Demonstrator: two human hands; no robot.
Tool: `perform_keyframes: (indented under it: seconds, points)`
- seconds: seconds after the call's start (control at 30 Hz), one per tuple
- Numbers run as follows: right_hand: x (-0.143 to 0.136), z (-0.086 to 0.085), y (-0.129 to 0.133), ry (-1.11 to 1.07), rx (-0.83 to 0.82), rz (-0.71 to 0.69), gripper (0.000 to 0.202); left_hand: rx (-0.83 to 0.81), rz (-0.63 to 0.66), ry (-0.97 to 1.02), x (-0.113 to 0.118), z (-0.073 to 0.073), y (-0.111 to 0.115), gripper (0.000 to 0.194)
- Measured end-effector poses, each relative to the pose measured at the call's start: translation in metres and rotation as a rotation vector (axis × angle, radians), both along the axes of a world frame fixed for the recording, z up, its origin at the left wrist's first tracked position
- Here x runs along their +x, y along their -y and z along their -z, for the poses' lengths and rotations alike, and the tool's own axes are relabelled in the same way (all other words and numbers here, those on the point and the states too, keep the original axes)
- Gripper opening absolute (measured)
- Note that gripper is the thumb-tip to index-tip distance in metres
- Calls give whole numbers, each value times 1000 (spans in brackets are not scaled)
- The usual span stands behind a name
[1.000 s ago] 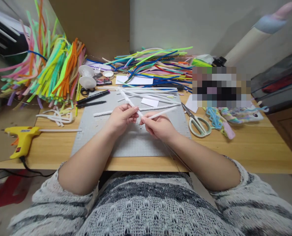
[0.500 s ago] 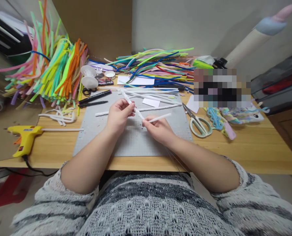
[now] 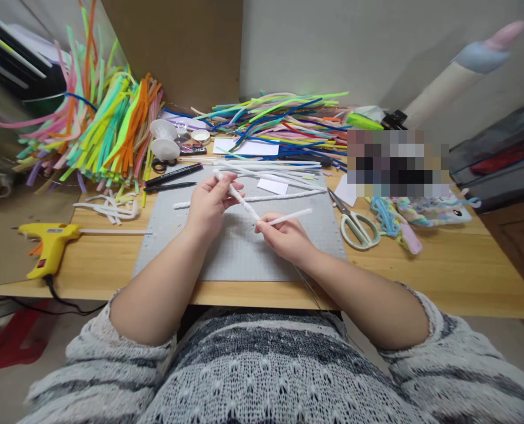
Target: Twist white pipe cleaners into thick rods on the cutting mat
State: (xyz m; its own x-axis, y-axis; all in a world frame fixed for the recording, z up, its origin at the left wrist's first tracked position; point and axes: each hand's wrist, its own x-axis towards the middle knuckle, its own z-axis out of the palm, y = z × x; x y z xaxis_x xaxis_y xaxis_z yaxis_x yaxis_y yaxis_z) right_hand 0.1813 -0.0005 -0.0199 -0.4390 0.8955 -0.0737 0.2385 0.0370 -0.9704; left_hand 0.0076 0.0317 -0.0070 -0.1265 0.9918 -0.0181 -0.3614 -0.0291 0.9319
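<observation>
Both hands on one piece: a white wrapped rod (image 3: 245, 204), held up over the grey mat (image 3: 239, 262), mid-worktop (image 3: 425, 280). It slants from upper left down to the right.

Left hand (image 3: 209, 203): thumb and fingers pinched narrow on the rod's upper part, tip poking out past them. Right hand (image 3: 285, 237): fingers pinched at the rod's lower end, where a smooth white tail (image 3: 296, 215) sticks out up and to the right. Can't tell if the fingers there grip the rod, the tail or both — the joint is hidden.

Step in hand, my read: winding the fuzzy stem around the rod, with the bumpy part done and the tail left over. Next move calls for a steady left pinch, the tail kept taut, and turns laid close — slack there would probably leave loose coils.

Around it: a similar long white rod (image 3: 291, 195) lies on the mat behind the hands, with a small white card (image 3: 273, 186) and loose white stems (image 3: 288, 172) beyond. Scissors (image 3: 361, 232) sit at the mat's right edge, handles on the worktop. Yellow glue gun (image 3: 52, 242) is off to the left, its stick reaching the mat; short white offcuts (image 3: 112, 209) lie behind it. Thin strands hang below the right forearm; can't tell what they join.
</observation>
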Motion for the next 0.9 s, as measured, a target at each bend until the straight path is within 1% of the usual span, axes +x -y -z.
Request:
perform_keyframes:
  seconds: [0.1,0.2,0.27,0.37,0.43,0.53,0.63,0.73,0.8,0.9]
  points:
    - [-2,3,0,-102,-81,-28,23,2,-21,-3,0,-4,1,36]
    - [-2,4,-2,-312,-238,-19,24,-18,57,6,3,-5,5,41]
    - [-1,2,-5,-452,-339,-24,25,-38,191,-25,9,-3,10,42]
    - [3,-2,-9,-571,-454,-84,25,-72,432,-54,18,3,17,35]
    - [5,-3,-10,-612,-514,-117,25,-79,503,-21,23,7,21,31]
    - [5,-2,-10,-624,-565,-114,28,-75,479,-15,26,9,23,28]
    - [3,-2,-10,-605,-548,-81,29,-76,380,-41,25,8,21,23]
    - [1,-4,-9,-603,-526,-80,26,-90,302,-64,24,8,19,20]
    - [1,-5,-8,-603,-505,-55,24,-89,287,-86,23,8,18,19]
    - [0,-3,-8,-601,-443,22,27,-84,284,-98,22,9,17,20]
